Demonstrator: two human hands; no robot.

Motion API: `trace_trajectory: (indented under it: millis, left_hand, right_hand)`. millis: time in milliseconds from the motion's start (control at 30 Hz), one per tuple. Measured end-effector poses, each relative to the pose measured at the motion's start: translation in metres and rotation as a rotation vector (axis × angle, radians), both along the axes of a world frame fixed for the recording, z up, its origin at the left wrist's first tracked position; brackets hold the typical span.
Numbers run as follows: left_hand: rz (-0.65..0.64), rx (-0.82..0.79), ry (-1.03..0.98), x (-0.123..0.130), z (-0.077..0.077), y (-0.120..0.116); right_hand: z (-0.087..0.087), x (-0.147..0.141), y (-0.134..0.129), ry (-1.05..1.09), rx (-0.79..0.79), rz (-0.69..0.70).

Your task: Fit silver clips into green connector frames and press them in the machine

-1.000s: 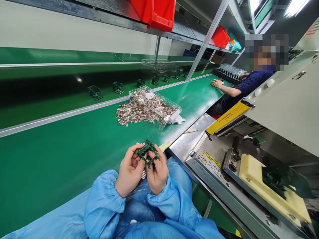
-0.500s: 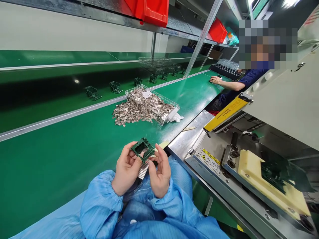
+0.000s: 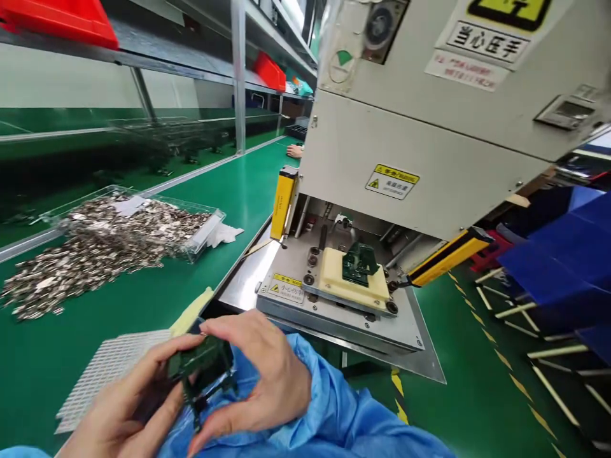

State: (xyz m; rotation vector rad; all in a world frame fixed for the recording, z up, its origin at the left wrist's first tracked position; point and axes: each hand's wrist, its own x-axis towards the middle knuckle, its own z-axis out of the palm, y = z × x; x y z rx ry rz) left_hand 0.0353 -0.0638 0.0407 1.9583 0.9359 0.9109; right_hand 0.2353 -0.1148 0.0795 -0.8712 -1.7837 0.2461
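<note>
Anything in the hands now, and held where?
A dark green frame-like part, gripped near its opposite sides by the left hand and right hand.

One green frame (image 3: pixel 205 359) in two hands (image 3: pixel 277 375), one green piece (image 3: pixel 359 262) on one cream block (image 3: pixel 329 268), and two yellow bars (image 3: pixel 282 205).

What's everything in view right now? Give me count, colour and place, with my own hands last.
Held part: one, dark green, between both hands
Seated part: one, dark green, on the block
Block: one, cream, on the machine base
Machine: one, off-white, ahead
Bars: two, yellow, flanking the machine opening
Metal pieces: uncountable, silvery, on the bench and in a tray
Clear trays: at least two, left
Bench: one, green, left
Gridded sheets: count unclear, whitish, beside left hand
Bins: two, red, upper left
Co-worker's hand: one, far bench
Left hand: one, bare, lower left
Right hand: one, bare, blue sleeve, lower centre
</note>
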Motion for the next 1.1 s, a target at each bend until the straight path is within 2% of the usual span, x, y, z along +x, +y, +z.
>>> trace_trajectory:
  millis: [133,200,267,333,367,400,467,533,633,700,800,900,967,1033,1100]
  left_hand:
    - [-0.498,-0.114,0.105,0.058,0.046,0.010]
    - [-0.645,-0.109,0.133,0.100,0.070,0.020]
    - [-0.655,0.007,0.095,0.149,0.086,0.028]
    - [-0.634,0.152,0.066,0.198,0.092,0.033]
    - [-0.636,0.190,0.060,0.220,0.093,0.033]
    - [-0.641,0.200,0.058,0.240,0.092,0.033]
    - [-0.643,0.143,0.038,0.269,0.089,0.032]
    - [-0.620,0.052,-0.026,0.279,0.087,0.031]
    - [-0.537,-0.063,-0.144,0.257,0.091,0.038]
    - [-0.491,-0.130,-0.147,0.221,0.093,0.047]
    - [-0.511,-0.255,0.017,0.155,0.086,0.062]
    - [-0.547,-0.421,0.231,0.096,0.063,0.073]
    - [-0.547,-0.463,0.311,0.074,0.044,0.075]
    - [-0.549,-0.454,0.334,0.067,0.026,0.074]
    - [-0.570,-0.453,0.311,0.072,0.015,0.073]
  right_hand:
    - [0.008,0.056,-0.047,0.215,-0.059,-0.140]
    - [0.006,0.088,-0.073,0.399,-0.054,-0.314]
    - [0.004,0.121,-0.096,0.595,0.054,-0.586]
    - [0.005,0.153,-0.112,0.740,0.223,-0.853]
    - [0.006,0.166,-0.117,0.770,0.286,-0.945]
    - [0.007,0.178,-0.120,0.767,0.318,-0.999]
    - [0.010,0.196,-0.119,0.701,0.275,-1.035]
    - [0.013,0.207,-0.111,0.601,0.175,-1.003]
    - [0.018,0.212,-0.089,0.440,0.032,-0.913]
    - [0.024,0.212,-0.072,0.310,-0.040,-0.883]
    - [0.036,0.211,-0.052,0.023,-0.179,-0.893]
    - [0.046,0.212,-0.041,-0.226,-0.356,-0.856]
    - [0.048,0.212,-0.037,-0.288,-0.423,-0.841]
    - [0.046,0.209,-0.037,-0.315,-0.425,-0.861]
    - [0.038,0.206,-0.043,-0.353,-0.376,-0.897]
